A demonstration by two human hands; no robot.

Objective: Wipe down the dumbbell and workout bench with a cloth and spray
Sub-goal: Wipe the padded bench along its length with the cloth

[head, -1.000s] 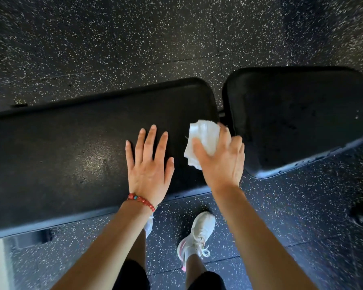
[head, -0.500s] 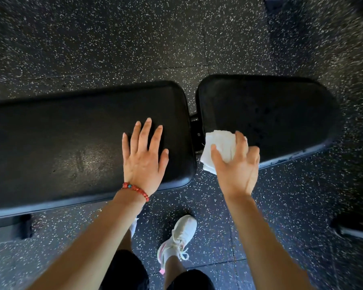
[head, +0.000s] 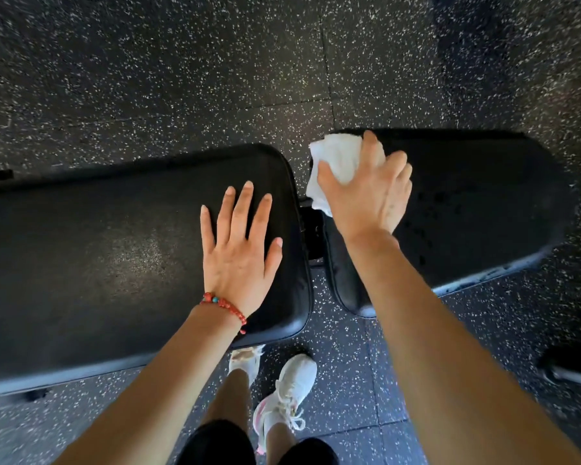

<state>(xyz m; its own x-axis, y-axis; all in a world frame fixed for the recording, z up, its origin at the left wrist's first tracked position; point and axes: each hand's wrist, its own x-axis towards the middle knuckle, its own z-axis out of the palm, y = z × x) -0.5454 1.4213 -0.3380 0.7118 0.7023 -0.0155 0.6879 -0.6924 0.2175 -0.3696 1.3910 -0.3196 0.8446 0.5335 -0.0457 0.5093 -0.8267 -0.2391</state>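
Observation:
A black padded workout bench lies across the view in two pads: a long back pad (head: 98, 263) on the left and a shorter seat pad (head: 477, 209) on the right, with a gap between them. My left hand (head: 239, 256) rests flat on the right end of the long pad, fingers spread, holding nothing. My right hand (head: 369, 193) presses a crumpled white cloth (head: 332, 162) onto the far left corner of the seat pad. Small wet droplets speckle the seat pad beside that hand. No dumbbell or spray bottle is in view.
Black rubber floor (head: 182, 78) with white speckles surrounds the bench. My white sneakers (head: 292, 387) stand just in front of the gap. A dark object with a pale bar (head: 571, 367) lies at the right edge. A bench foot (head: 34, 394) shows at the lower left.
My right hand has carried the cloth from the near edge of the seat pad across to its far left corner. The left hand has stayed flat on the long pad.

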